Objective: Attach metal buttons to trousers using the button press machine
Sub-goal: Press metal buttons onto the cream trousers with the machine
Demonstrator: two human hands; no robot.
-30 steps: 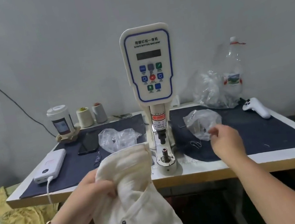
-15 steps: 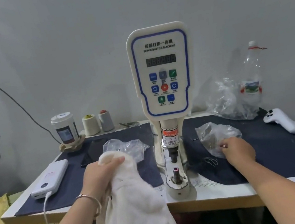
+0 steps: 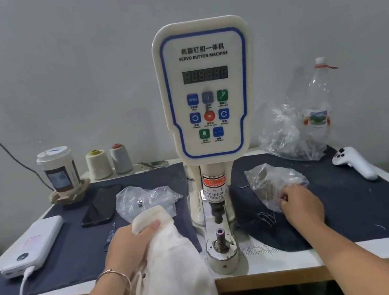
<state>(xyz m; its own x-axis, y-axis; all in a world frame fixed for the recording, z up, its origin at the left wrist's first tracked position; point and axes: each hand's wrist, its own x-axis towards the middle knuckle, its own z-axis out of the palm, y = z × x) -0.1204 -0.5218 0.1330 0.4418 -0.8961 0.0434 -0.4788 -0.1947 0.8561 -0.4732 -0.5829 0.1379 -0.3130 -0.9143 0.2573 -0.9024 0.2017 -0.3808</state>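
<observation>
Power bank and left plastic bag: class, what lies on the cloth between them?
Head view: a dark phone lies between the power bank and the bag.

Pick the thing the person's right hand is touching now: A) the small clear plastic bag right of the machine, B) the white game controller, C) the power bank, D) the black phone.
A: the right hand has its fingers on the small clear plastic bag right of the button machine, while the left hand grips the cream trousers.
</observation>
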